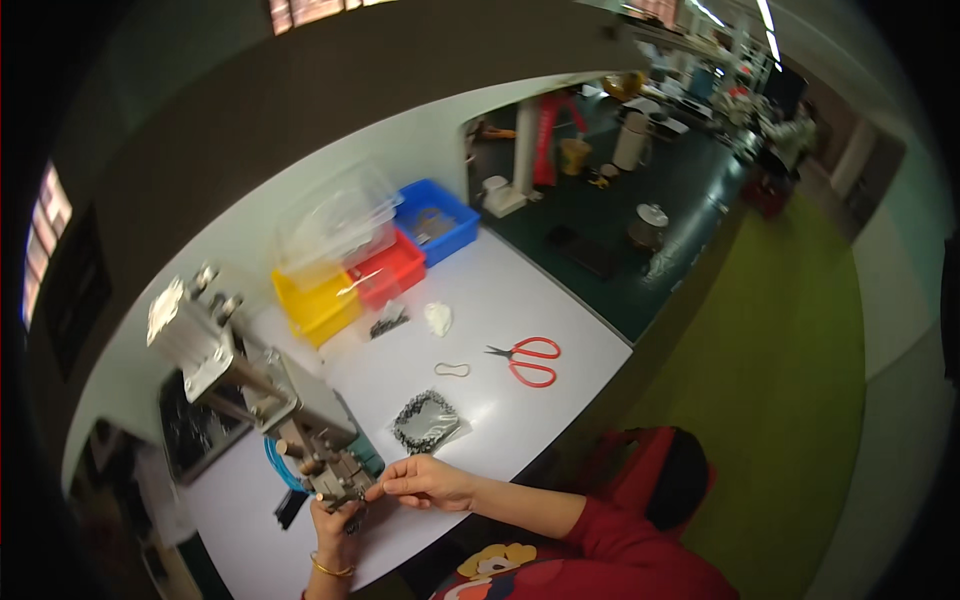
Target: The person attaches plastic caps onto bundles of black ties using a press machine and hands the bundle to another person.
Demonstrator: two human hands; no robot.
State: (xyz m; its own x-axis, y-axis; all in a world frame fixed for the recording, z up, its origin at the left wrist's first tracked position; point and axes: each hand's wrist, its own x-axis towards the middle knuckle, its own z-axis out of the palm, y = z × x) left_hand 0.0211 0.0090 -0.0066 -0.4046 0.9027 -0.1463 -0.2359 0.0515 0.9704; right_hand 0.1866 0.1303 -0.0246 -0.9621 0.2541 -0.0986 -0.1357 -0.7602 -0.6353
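A metal bench press (318, 405) with a blue air hose (284, 465) stands at the left of the white table. At its low front end my left hand (335, 527) has its fingers closed against the fixture, and whatever they grip is hidden. Just right of that spot, my right hand (428, 484) reaches in with thumb and forefinger pinched together. Anything between those fingertips is too small to name. Beyond the right hand lies a clear plastic bag (428, 422) of small black parts.
Red-handled scissors (528, 362), a rubber band (452, 370) and a crumpled white piece (438, 319) lie on the white table (500, 290). Yellow (322, 312), red (390, 275) and blue (440, 225) bins stand behind. A dark tray (200, 430) sits left; a green bench (600, 280) adjoins right.
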